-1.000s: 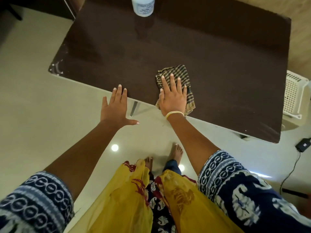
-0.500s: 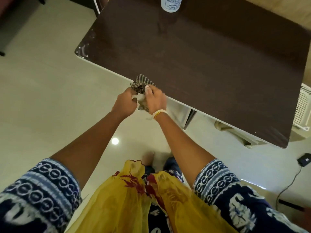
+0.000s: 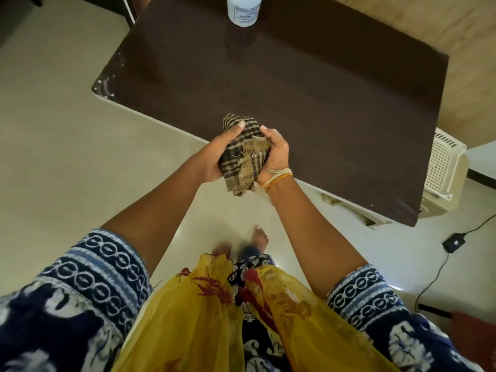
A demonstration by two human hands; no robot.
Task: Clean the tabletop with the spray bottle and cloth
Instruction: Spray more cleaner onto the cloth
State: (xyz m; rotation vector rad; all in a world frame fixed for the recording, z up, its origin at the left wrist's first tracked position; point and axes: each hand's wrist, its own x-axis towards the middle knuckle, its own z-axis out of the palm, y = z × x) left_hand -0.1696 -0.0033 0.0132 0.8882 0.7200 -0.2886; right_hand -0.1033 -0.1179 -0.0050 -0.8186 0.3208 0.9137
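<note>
Head view: cloth bunched between both hands, off tabletop.

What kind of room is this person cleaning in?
Probably a room in a home: a dark wooden table on a pale tiled floor, a white plastic basket beside it, and the person is barefoot.

Soft, even indoor light fills the scene, moderately bright, with no hard shadows. The pale floor shows a small bright glare spot near the right sleeve, apparently a reflected light. The dark tabletop has a dull sheen and faintly mirrors the white bottle standing on it. The wide lens bends the straight table edges. One foot is smeared by motion blur; the rest is fairly sharp.
</note>
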